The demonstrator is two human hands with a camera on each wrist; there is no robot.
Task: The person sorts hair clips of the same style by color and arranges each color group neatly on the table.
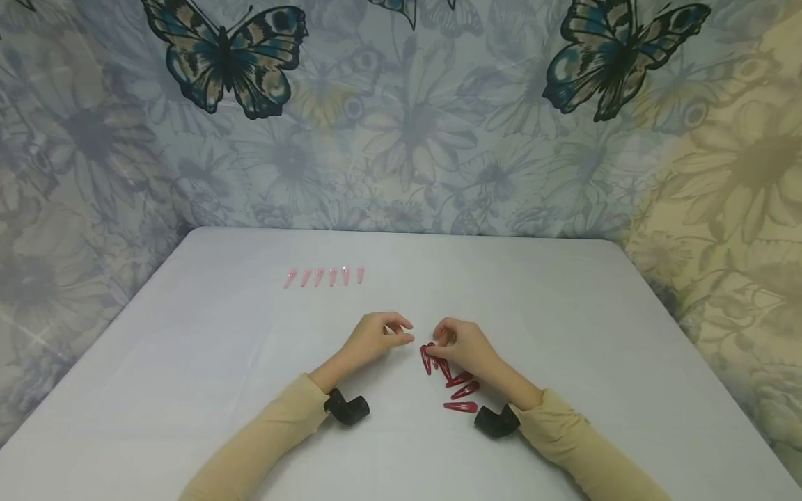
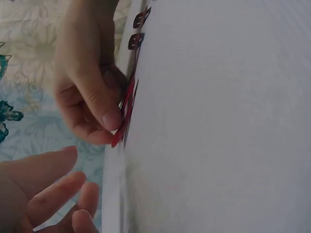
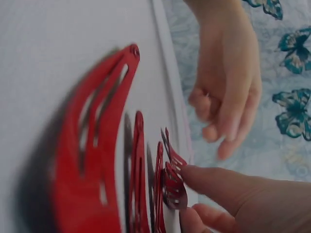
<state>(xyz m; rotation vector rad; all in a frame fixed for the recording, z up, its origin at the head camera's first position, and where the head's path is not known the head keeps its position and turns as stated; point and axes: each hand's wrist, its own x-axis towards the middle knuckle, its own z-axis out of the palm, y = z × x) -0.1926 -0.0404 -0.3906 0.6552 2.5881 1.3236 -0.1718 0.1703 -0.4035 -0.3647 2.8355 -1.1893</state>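
Note:
Several red snap hair clips point(image 1: 465, 390) lie in a curved line on the white table, under and beside my right hand point(image 1: 468, 346). That hand pinches a red hair clip point(image 2: 127, 109) between thumb and fingers at the upper end of the line, among other clips that overlap it. To its left, my left hand point(image 1: 374, 334) hovers with fingers relaxed and apart, holding nothing. In the right wrist view a red clip point(image 3: 92, 160) looms large close to the camera, and the thumb touches the farther clips.
Farther back on the white table point(image 1: 532, 292), several pink hair clips point(image 1: 319, 277) lie in a neat row, left of centre. Dark wrist cameras point(image 1: 348, 408) sit at both cuffs. A butterfly-and-flower cloth point(image 1: 413, 139) hangs behind the table and at its sides.

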